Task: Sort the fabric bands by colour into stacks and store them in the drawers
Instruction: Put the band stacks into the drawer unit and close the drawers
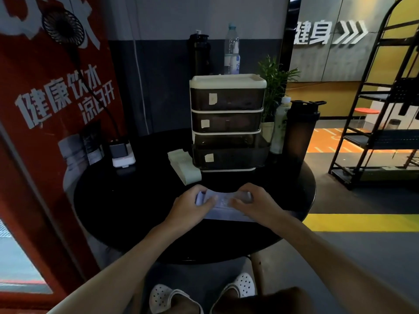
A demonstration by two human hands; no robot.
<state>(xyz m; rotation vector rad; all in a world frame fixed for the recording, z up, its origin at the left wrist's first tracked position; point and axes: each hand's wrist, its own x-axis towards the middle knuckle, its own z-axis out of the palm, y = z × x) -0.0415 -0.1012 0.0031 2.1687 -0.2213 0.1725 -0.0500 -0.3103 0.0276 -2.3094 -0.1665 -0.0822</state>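
A stack of pale lilac fabric bands [223, 208] lies near the front of the round black table [136, 196]. My left hand [191, 206] grips its left end and my right hand [249, 203] presses on its right end. A stack of pale green bands [184, 165] lies further back, just left of the drawer unit [226, 123]. That unit has three dark drawers with a white frame; the bottom drawer [229, 156] is pulled out a little, the upper two are shut.
A white charger block [122, 155] with a cable sits at the table's left. A dark shaker bottle [299, 132], a pale bottle [280, 128] and a plant [274, 85] stand right of the drawers. Two bottles stand on the unit. A black rack [374, 123] stands far right.
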